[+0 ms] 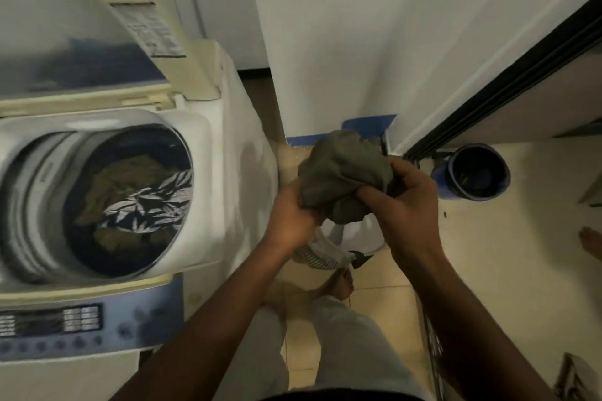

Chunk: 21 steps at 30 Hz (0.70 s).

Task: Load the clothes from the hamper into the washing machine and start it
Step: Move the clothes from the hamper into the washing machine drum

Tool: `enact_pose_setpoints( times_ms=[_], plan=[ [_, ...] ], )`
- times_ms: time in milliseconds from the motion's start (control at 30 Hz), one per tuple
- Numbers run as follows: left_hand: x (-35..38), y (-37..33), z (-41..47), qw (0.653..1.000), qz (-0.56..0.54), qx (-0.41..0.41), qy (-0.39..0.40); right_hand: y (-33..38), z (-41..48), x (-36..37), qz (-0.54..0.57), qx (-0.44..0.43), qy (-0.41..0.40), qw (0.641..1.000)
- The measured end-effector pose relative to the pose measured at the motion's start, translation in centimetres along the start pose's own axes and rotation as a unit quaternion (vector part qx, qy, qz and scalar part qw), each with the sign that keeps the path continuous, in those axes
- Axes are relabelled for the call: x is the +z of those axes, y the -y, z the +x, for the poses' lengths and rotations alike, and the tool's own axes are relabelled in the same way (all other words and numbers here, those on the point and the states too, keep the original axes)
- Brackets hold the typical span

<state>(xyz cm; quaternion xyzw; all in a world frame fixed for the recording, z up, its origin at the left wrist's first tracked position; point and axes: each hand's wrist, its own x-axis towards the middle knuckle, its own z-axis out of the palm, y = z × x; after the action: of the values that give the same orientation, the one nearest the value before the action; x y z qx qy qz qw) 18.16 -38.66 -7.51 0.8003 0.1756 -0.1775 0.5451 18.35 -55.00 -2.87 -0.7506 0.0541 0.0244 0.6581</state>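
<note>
I stand on a pale tiled floor in a narrow corner, with a white wall in front of me and a black door frame that runs slanted on the right. The washing machine fills the left side. Its lid is raised and the round opening is free on top. In the drum a patterned cloth lies on brownish clothes. The control panel is at the near edge of the machine.

Between the machine's right side and the door frame there is only a small strip of floor. There the white hamper stands, just beside the machine and mostly hidden under my hands. My bare foot is near its rim.

I hold a grey-green garment bunched above the hamper, to the right of the machine's edge and outside the drum. My left hand grips its lower left part with curled fingers. My right hand pinches its right side between thumb and fingers. A dark blue bucket stands near the door frame, close to my right hand but apart from it.
</note>
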Motion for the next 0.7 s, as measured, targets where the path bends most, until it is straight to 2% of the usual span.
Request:
enact_pose_setpoints(
  times_ms=[167,367,500,700],
  plan=[
    [-7.2,-3.1,-3.6,0.998,-0.028,0.052,-0.034,4.9,-1.3,1.4,0.054,-0.024,0.005,0.998],
    [-15.2,-5.7,-7.3,0.986,-0.066,0.121,-0.097,8.2,-3.0,4.2,0.054,-0.019,0.000,0.998],
    [-19.9,-7.6,-10.0,0.972,-0.090,0.170,-0.132,10.4,-4.3,7.5,0.051,-0.014,0.024,0.998],
    [-26.3,-8.1,-13.0,0.959,-0.086,0.196,-0.186,13.7,-5.2,13.8,0.085,-0.001,0.091,0.992]
  ],
)
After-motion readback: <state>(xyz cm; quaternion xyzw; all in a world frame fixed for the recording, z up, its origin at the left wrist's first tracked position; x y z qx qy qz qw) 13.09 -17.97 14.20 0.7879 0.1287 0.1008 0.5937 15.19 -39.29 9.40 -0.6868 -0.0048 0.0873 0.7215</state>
